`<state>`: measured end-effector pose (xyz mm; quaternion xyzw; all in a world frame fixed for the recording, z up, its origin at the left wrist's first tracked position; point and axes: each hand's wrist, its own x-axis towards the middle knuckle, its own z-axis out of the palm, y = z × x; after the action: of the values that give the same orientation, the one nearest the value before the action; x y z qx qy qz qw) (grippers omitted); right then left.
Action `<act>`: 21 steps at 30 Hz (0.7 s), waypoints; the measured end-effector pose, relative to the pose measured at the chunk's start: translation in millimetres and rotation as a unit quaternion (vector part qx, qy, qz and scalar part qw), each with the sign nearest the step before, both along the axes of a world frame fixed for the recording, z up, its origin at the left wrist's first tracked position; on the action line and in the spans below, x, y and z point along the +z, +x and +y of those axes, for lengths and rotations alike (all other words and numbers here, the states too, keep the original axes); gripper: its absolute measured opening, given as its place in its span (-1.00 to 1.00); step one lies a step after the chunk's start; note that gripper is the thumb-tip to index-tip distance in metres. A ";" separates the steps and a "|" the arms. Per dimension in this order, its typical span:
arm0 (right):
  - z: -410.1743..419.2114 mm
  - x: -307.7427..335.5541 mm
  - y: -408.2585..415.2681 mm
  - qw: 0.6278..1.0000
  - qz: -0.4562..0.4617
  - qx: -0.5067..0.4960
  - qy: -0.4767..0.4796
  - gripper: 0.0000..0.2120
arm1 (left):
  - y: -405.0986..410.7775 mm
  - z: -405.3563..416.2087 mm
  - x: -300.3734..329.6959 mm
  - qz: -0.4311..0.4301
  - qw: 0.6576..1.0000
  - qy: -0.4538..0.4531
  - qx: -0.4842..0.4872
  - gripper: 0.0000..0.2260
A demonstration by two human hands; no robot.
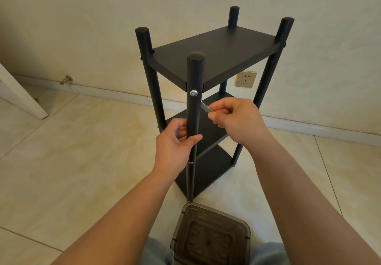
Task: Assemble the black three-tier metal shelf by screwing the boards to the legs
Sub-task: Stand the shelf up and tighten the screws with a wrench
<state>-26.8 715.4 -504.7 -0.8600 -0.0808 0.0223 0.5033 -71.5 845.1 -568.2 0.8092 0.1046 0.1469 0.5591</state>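
Shelf (pixel 208 58), black and matte, stands upright on the pale tiled floor (pixel 82 141) close to a cream wall (pixel 144 0). It has three flat rectangular boards stacked one above another: the top board (pixel 214 52), the middle board (pixel 208 128) and the bottom board (pixel 208 171), all carried between four round legs whose capped ends rise above the top board. On the nearest leg (pixel 193 107) a silver screw (pixel 193 93) with a washer sits just below the top board's corner, and a second, smaller screw head (pixel 190 163) shows lower down the same leg at the level of the bottom board. More screw heads show at the top board's left and right corners.

Left hand (pixel 175 143) holds the nearest leg, its grip clamped round the tube at about the height of the middle board, thumb across the front. Right hand (pixel 237 118), just right of that leg, pinches a small silvery metal tool (pixel 206 107), its grip closed on it, the tool's tip reaching the leg's side below the upper screw.

In front of the shelf's foot, towards the person, lies a brown translucent plastic stool (pixel 210 235). On the wall behind the shelf sits a socket (pixel 246 79), and far left of the shelf a door (pixel 18 97) stands ajar beside a doorstop (pixel 67 79).
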 end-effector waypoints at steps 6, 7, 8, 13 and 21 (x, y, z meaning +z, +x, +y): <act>2.4 2.0 1.6 1.000 -0.011 -0.010 0.017 -0.89 | 1.1 0.3 3.2 -0.029 0.999 -0.017 0.013 -0.74; 2.7 2.1 1.7 1.000 -0.012 -0.010 0.017 -0.89 | 1.0 0.1 3.3 -0.033 0.999 -0.019 0.014 -0.74; 3.2 2.1 1.8 1.000 -0.014 -0.010 0.016 -0.89 | 0.9 -0.1 3.4 -0.037 0.999 -0.019 0.014 -0.73; 5.1 3.1 2.2 1.000 -0.019 -0.015 0.018 -0.89 | 0.2 -1.4 7.8 -0.054 0.998 -0.021 0.014 -0.72; 6.7 12.8 2.4 0.996 -0.045 -0.047 0.054 -0.82 | -2.7 -3.4 13.2 -0.068 0.997 -0.021 0.015 -0.69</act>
<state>-24.4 722.1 -491.9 -0.8346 -0.0636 -0.0450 0.5454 -74.2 841.7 -555.0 0.7836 0.0813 0.2075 0.5799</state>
